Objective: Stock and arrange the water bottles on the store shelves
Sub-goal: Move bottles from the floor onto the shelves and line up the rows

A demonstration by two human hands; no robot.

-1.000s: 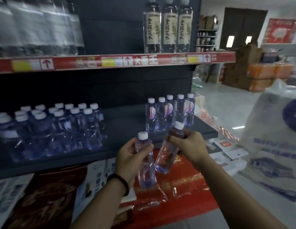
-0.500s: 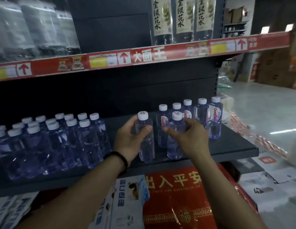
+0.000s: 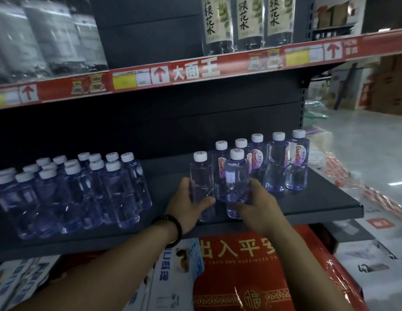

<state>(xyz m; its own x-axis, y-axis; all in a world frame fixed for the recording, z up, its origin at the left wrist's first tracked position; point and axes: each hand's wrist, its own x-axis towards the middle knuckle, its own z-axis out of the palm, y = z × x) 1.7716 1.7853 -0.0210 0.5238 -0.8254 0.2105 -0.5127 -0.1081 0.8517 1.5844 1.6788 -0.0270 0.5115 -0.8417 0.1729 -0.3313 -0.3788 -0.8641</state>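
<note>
gripping a clear white-capped plastic water bottle (image 3: 201, 176), the left hand (image 3: 187, 206) curls round its base; the right hand (image 3: 259, 204) clasps a second clear bottle (image 3: 237, 176) just beside it; both bottles stand upright on the dark grey metal shelf (image 3: 319, 203)

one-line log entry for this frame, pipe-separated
step: placing | left hand: grips left bottle | right hand: grips right bottle | both bottles: upright on shelf, beside labelled row

1 head cam, wide-angle, facing fwd/down, close to dark shelf (image 3: 319, 198)
</note>
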